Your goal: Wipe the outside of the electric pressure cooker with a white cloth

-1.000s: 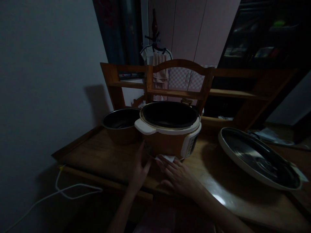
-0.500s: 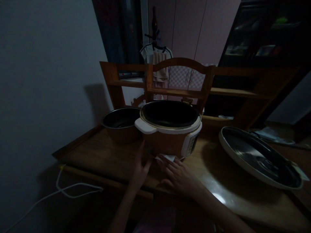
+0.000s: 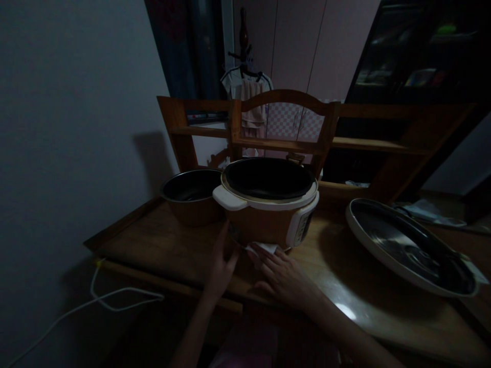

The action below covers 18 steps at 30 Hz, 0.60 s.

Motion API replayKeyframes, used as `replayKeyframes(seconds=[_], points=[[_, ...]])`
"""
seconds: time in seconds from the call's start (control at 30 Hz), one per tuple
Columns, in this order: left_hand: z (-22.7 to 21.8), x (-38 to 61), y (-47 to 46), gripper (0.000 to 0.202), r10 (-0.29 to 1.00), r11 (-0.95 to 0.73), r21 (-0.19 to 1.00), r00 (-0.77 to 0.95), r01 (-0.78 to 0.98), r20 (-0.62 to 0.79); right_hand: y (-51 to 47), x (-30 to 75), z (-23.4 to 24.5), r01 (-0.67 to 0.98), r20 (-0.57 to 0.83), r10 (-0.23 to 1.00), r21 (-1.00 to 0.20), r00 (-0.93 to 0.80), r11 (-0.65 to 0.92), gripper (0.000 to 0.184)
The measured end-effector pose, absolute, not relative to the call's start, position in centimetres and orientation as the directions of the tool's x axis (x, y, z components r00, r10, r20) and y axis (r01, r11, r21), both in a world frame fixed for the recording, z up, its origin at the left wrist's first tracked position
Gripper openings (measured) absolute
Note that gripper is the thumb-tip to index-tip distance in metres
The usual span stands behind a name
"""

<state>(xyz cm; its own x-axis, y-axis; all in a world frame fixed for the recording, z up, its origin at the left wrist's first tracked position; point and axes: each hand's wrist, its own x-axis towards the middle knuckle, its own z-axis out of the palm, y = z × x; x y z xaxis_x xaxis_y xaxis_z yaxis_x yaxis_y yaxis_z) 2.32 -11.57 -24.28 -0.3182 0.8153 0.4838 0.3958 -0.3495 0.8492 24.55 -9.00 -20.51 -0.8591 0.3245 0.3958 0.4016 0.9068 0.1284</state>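
An electric cooker [image 3: 261,222] with an orange-brown body, white rim and handle and a control panel on its right side stands uncovered on the wooden desk [image 3: 141,250]. Its inside looks black. My right hand [image 3: 282,273] presses a folded white cloth or tissue [image 3: 266,248] against the lower front of the cooker, fingers over it. Beside the cooker's lower left, my left hand [image 3: 221,268] has thumb and fingers apart, fingertips at its side and holding nothing I can see. A dark-lined inner pot [image 3: 195,204] sits just left of the cooker.
A large round lid [image 3: 406,250] lies tilted at the right of the desk. A wooden shelf frame [image 3: 284,145] rises along the back edge. On the left, a white cable [image 3: 126,290] hangs below the desk edge by the wall.
Almost nothing differs. My right hand stays on the cloth at the cooker's lower front with at most a tiny shift, and my left hand keeps its place.
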Motion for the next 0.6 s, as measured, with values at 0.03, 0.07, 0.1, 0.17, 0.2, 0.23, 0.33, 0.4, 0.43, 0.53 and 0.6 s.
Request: replayKeyframes(seconds=[0.03, 0.07, 0.1, 0.17, 0.2, 0.23, 0.33, 0.4, 0.43, 0.53, 0.6], points=[[-24.27, 2.30, -11.58, 0.067, 0.816, -0.346, 0.848, -0.318, 0.402, 0.483, -9.00, 24.53, -20.52, 0.401, 0.394, 0.325, 0.128, -0.860, 0.907, 0.079], [-24.26, 2.29, -11.59, 0.067, 0.817, -0.345, 0.848, -0.317, 0.401, 0.482, -9.02, 24.52, -20.51, 0.402, 0.388, 0.326, 0.129, -0.862, 0.907, 0.078], [-24.26, 2.29, -11.60, 0.067, 0.817, -0.349, 0.849, -0.315, 0.396, 0.483, -9.04, 24.51, -20.50, 0.403, 0.382, 0.329, 0.131, -0.863, 0.906, 0.078], [-24.25, 2.31, -11.61, 0.066, 0.819, -0.357, 0.853, -0.311, 0.381, 0.482, -9.08, 24.50, -20.44, 0.409, 0.372, 0.337, 0.131, -0.865, 0.903, 0.077], [-24.25, 2.33, -11.62, 0.066, 0.819, -0.359, 0.854, -0.311, 0.376, 0.482, -9.10, 24.50, -20.41, 0.410, 0.370, 0.339, 0.131, -0.865, 0.903, 0.077], [-24.25, 2.36, -11.62, 0.066, 0.821, -0.358, 0.855, -0.310, 0.374, 0.480, -9.10, 24.51, -20.39, 0.411, 0.367, 0.341, 0.131, -0.866, 0.902, 0.077], [-24.24, 2.41, -11.63, 0.066, 0.825, -0.354, 0.860, -0.311, 0.367, 0.472, -9.08, 24.56, -20.41, 0.407, 0.374, 0.333, 0.136, -0.865, 0.903, 0.077], [-24.24, 2.42, -11.62, 0.066, 0.823, -0.358, 0.861, -0.315, 0.361, 0.474, -9.09, 24.57, -20.49, 0.408, 0.393, 0.326, 0.143, -0.860, 0.902, 0.076], [-24.24, 2.41, -11.61, 0.067, 0.821, -0.360, 0.861, -0.316, 0.360, 0.476, -9.12, 24.57, -20.54, 0.413, 0.401, 0.329, 0.144, -0.855, 0.899, 0.075], [-24.27, 2.35, -11.56, 0.067, 0.817, -0.359, 0.859, -0.321, 0.365, 0.478, -9.24, 24.47, -20.59, 0.423, 0.412, 0.336, 0.137, -0.847, 0.896, 0.074], [-24.30, 2.32, -11.53, 0.066, 0.819, -0.358, 0.861, -0.320, 0.362, 0.476, -9.22, 24.34, -20.35, 0.434, 0.430, 0.344, 0.130, -0.835, 0.891, 0.076]])
